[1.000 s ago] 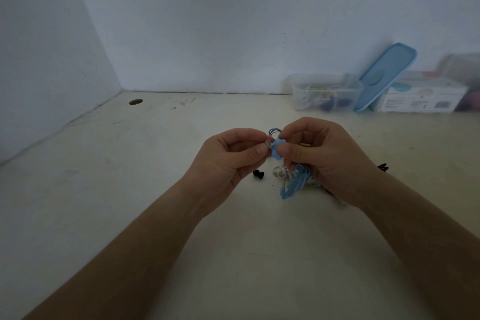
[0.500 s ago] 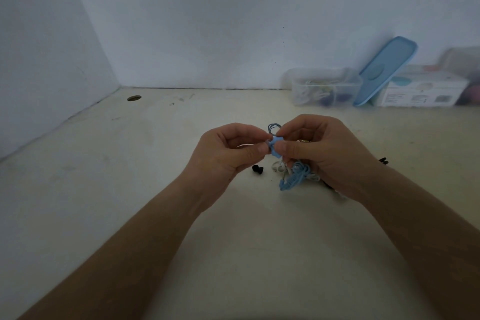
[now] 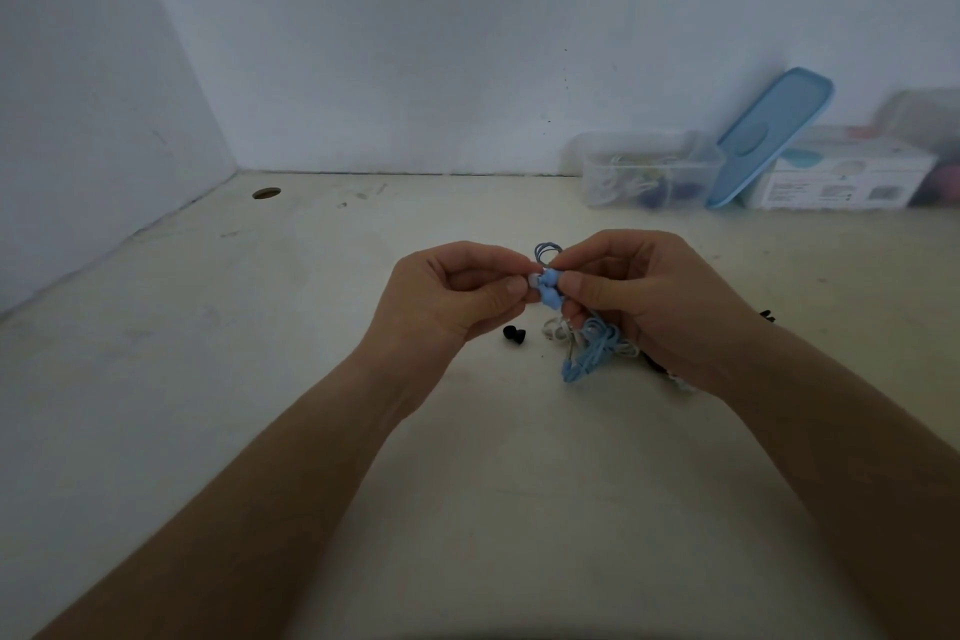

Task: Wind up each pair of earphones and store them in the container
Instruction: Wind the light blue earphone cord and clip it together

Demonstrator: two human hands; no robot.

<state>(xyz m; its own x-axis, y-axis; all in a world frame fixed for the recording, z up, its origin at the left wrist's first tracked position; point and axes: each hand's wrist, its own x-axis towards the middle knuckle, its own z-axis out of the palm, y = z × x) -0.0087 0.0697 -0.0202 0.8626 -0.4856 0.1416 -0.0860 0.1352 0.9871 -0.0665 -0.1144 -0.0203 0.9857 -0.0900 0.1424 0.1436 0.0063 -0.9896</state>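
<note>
Both hands hold a pair of blue earphones (image 3: 548,287) above the table's middle. My left hand (image 3: 452,296) pinches the blue earbuds between thumb and forefinger. My right hand (image 3: 639,301) pinches them from the other side, and a small loop of blue cable sticks up above its fingers. More blue cable (image 3: 592,348) hangs in a bunch below my right hand. White earphones (image 3: 556,330) lie on the table under the hands. The clear container (image 3: 649,172) stands open at the back right, with coiled earphones inside.
A blue lid (image 3: 769,135) leans against the wall beside the container. A white box (image 3: 841,177) sits to its right. A loose black ear tip (image 3: 514,334) lies on the table. Black cable (image 3: 768,316) shows behind my right wrist. A round hole (image 3: 266,193) is at the back left.
The hands stay together in the same place. The blue earbuds have turned a little between the fingertips, and the hanging cable bunch has shifted slightly.
</note>
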